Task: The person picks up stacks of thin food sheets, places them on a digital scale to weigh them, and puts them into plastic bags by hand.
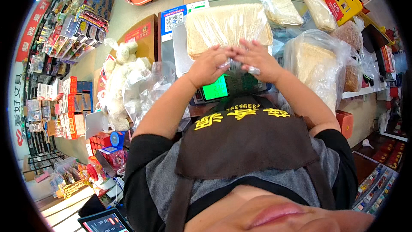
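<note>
A flat stack of thin tan food sheets (pixel 225 22), perhaps tofu skin, lies in a clear plastic bag on the metal pan (pixel 181 53) of a weighing scale. At the stack's near edge, my left hand (pixel 209 62) pinches gathered plastic between thumb and fingers. Beside it, my right hand (pixel 257 59) has its fingers spread and blurred, with a wad of clear plastic under the thumb. The fingertips of both hands nearly meet. Below my left hand glows the scale's green display (pixel 215 88); the scale's keys are partly hidden by my right hand.
A large clear bag of similar sheets (pixel 313 61) stands to the right, with smaller wrapped packs (pixel 283 8) behind. To the left are pale knotted food pieces (pixel 117 87) and loose clear bags (pixel 145 83). A payment-code sign (pixel 173 22) borders the scale.
</note>
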Tool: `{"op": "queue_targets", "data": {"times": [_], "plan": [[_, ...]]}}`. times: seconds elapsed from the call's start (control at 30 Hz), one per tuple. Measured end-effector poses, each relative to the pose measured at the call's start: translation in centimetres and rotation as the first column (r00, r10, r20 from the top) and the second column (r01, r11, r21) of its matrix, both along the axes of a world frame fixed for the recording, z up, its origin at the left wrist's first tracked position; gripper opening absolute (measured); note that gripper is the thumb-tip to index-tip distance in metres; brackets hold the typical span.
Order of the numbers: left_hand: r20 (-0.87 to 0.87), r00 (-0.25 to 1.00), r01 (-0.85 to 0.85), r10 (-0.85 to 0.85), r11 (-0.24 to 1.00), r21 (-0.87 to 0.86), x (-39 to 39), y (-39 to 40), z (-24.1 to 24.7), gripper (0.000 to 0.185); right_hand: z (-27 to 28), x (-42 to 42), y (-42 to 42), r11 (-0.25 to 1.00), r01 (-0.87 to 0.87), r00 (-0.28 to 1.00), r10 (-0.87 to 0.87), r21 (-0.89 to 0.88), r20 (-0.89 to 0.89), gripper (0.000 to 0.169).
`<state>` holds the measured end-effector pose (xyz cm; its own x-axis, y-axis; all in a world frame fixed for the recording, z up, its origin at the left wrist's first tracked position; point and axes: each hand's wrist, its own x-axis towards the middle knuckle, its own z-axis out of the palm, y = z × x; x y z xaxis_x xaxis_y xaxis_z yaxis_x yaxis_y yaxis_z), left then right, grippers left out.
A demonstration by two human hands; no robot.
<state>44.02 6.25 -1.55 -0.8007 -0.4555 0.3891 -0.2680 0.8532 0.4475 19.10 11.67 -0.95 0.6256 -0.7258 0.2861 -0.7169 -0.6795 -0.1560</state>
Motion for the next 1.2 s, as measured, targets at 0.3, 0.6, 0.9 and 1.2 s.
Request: {"op": "queue_targets", "data": {"times": [0.3, 0.6, 0.9, 1.2], "plan": [[-0.478, 0.796, 0.336, 0.37, 0.387, 0.859, 0.8, 1.2, 5.4, 0.03, 3.9, -1.3, 2.0, 0.614, -0.697, 0.036, -0.488, 0.372, 0.872, 0.07], [-0.099, 0.957, -0.269, 0.272, 0.962, 0.037, -0.7, 3.1, 3.0, 0.017, 2.3, -3.4, 3.7, 0.621, -0.348, -0.084, -0.767, 0.702, 0.636, 0.064], [0.106, 0.889, -0.454, 0.446, 0.889, 0.064, -2.7, 2.6, 2.5, 0.018, 6.6, 0.6, 3.9, 0.883, -0.423, 0.746, 0.212, 0.204, 0.631, 0.045], [-0.254, 0.766, -0.176, 0.59, 0.573, 0.801, 0.4, 2.4, 3.6, 0.017, 2.0, 5.7, 1.9, 0.689, -0.317, 0.622, -0.368, 0.652, 0.691, 0.038]]}}
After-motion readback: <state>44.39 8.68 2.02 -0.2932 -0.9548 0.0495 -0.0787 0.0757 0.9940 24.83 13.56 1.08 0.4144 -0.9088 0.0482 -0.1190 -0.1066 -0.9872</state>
